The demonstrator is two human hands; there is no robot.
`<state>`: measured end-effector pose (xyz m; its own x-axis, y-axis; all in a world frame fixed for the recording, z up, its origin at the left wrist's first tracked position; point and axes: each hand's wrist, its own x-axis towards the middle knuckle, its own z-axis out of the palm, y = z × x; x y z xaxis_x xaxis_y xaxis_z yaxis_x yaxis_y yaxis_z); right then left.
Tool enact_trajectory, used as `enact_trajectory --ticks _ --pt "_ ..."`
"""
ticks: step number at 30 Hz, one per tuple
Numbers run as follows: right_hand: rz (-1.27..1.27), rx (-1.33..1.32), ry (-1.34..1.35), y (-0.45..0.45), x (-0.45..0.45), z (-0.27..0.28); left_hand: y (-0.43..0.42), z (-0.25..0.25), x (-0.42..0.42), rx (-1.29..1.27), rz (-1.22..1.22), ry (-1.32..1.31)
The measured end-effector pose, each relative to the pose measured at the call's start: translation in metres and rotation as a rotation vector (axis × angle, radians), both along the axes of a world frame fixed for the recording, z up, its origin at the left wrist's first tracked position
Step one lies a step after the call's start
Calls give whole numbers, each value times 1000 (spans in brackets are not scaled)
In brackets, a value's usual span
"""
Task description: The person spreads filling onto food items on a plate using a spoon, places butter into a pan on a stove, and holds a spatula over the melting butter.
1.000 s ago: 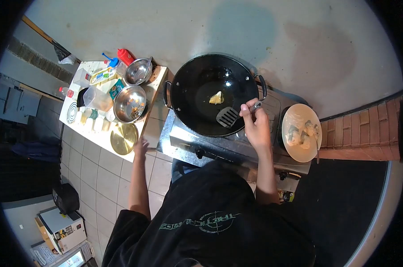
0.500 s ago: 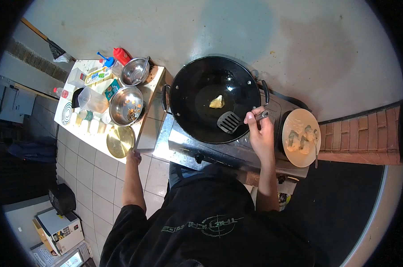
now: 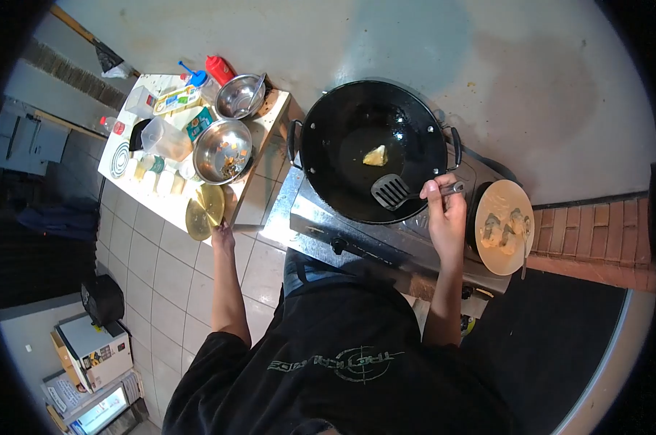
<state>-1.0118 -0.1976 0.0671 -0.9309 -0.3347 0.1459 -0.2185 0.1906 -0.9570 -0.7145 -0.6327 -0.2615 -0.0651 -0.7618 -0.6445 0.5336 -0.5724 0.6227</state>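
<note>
My right hand [image 3: 445, 210] is closed round the handle of a slotted spatula [image 3: 391, 192], whose head is over the lower right part of a black wok [image 3: 349, 138]. A small yellowish piece of food [image 3: 375, 156] lies in the wok, up and left of the spatula. At the table's lower corner, my left hand [image 3: 222, 233] grips the edge of a round gold-coloured plate [image 3: 205, 210], which is tilted. Just above the plate stands a metal bowl [image 3: 223, 151] with orange and brown scraps inside.
The wok sits on a metal stove [image 3: 320, 228]. To its right is a beige plate [image 3: 503, 225] with several pieces of food and a utensil. The wooden table [image 3: 176, 215] also bears a second metal bowl [image 3: 239, 96], a red bottle [image 3: 220, 69] and a clear plastic container [image 3: 166, 139].
My left hand has come to the gold plate and taken hold of its edge; the plate has tilted. My right hand still holds the spatula over the wok. The camera view has shifted slightly.
</note>
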Motion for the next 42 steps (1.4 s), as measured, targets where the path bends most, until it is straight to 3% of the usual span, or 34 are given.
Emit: enact_trajectory --ticks 2,6,15,17,21,24,29,31,32,34,36,38,42 --pt "25 0 -8 -2 1 1 -6 -11 15 34 -97 -41" --pt "69 -23 3 -8 -2 -2 27 5 19 -92 -34 -49" --pt "85 -1 10 -7 -1 0 43 -7 12 -31 44 -35" --pt "106 16 -36 -4 -2 -1 37 -2 16 34 -101 77" --pt "61 -30 -14 -4 -1 -1 21 -19 28 23 -352 22" --pt "41 5 -9 -5 -1 2 32 -10 29 107 -398 119" --pt "-20 113 78 -10 -5 5 55 22 11 221 -361 -6" --pt "-34 150 120 -14 -7 6 88 63 -13 -46 -516 -422" --pt "-41 188 160 -16 -9 7 106 81 -25 -48 -520 -423" --pt "-38 234 117 -21 -10 11 142 106 -47 -655 -823 -626" --pt "-22 209 169 -29 -11 12 160 103 -62 -950 -997 -635" --pt "-8 190 167 -31 -13 13 183 138 -79 -813 -1180 -632" --pt "-54 209 154 -32 -12 20 204 172 -104 -905 -1412 -652"
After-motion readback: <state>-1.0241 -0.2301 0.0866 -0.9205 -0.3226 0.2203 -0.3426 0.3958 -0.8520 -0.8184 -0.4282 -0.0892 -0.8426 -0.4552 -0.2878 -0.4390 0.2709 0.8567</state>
